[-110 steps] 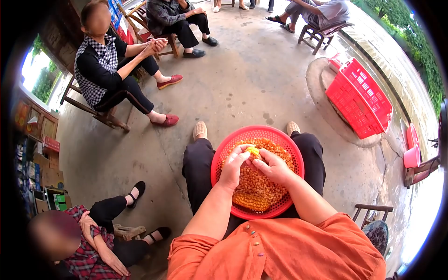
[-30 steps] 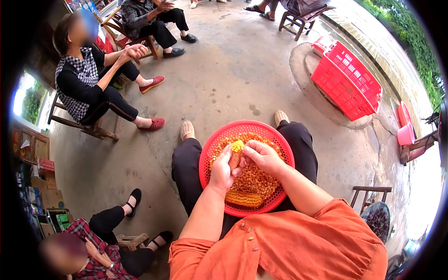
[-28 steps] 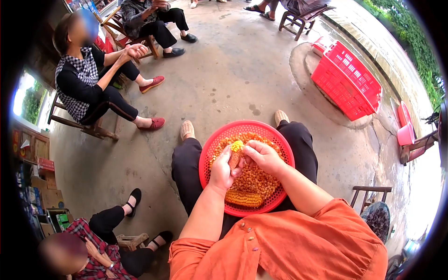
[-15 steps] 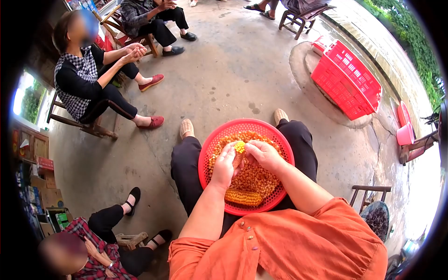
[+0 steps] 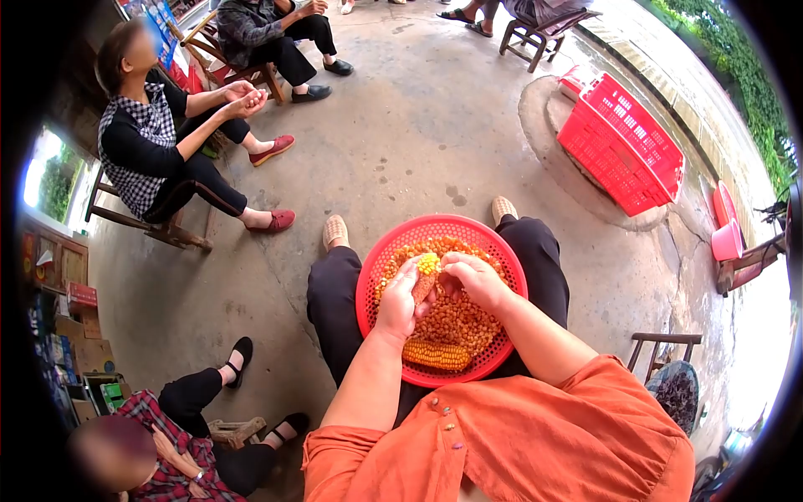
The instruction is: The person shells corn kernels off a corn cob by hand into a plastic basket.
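Note:
A round red perforated basket (image 5: 512, 351) rests on my lap, with loose orange kernels (image 5: 456, 325) spread over its bottom. Above them my left hand (image 5: 400, 297) is wrapped round a corn cob (image 5: 428, 265), mostly stripped, with yellow kernels left at its upper end. My right hand (image 5: 477, 280) is closed at the right side of that end, its fingers curled against the kernels; whether loose kernels are in it is hidden. A full ear of corn (image 5: 437, 355) lies at the near side of the basket, below both hands.
People sit on chairs at the left (image 5: 146, 142), lower left (image 5: 159, 448), and along the top. Stacked red crates (image 5: 621, 144) stand at the upper right, a pink bucket (image 5: 727, 241) at the right. A small stool (image 5: 665, 339) is at the lower right, boxes at the far left.
Compared with the oldest frame, the view has shifted and the cob stands more upright in my left hand. Lately my fingers have moved only slightly. The person at the left has moved their hands.

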The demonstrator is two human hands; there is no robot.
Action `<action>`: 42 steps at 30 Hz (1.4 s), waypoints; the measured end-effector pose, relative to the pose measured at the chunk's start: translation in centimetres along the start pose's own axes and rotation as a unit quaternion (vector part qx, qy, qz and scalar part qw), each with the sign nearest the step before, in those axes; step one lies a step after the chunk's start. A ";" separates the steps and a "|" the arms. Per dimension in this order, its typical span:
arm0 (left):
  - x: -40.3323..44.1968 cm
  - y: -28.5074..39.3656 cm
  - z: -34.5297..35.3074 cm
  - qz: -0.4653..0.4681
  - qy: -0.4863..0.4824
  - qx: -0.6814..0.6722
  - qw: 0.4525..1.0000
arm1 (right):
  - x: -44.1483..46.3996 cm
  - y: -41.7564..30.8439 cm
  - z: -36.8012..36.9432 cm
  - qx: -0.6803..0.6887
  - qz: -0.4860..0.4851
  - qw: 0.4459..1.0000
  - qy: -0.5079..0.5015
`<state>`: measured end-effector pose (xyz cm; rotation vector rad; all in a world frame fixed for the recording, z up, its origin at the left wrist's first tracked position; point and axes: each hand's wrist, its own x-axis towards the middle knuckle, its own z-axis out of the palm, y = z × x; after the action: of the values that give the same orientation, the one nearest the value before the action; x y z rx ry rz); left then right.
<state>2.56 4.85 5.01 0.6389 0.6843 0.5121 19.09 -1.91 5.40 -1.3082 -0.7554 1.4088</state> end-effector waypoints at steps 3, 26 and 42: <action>-0.3 0.2 0.6 0.003 0.016 0.010 1.000 | -0.1 -0.6 0.2 -0.026 0.017 1.000 0.004; -0.3 0.1 0.3 0.012 -0.002 0.008 1.000 | 0.0 -0.2 0.0 -0.061 0.020 0.998 -0.019; 1.2 -2.1 -0.4 0.020 0.022 -0.011 0.999 | 0.3 -0.2 -0.1 -0.092 0.026 0.995 -0.013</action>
<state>3.58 4.28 2.86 0.6224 0.7071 0.5721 19.22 -1.58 5.46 -1.4619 -0.8908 1.4262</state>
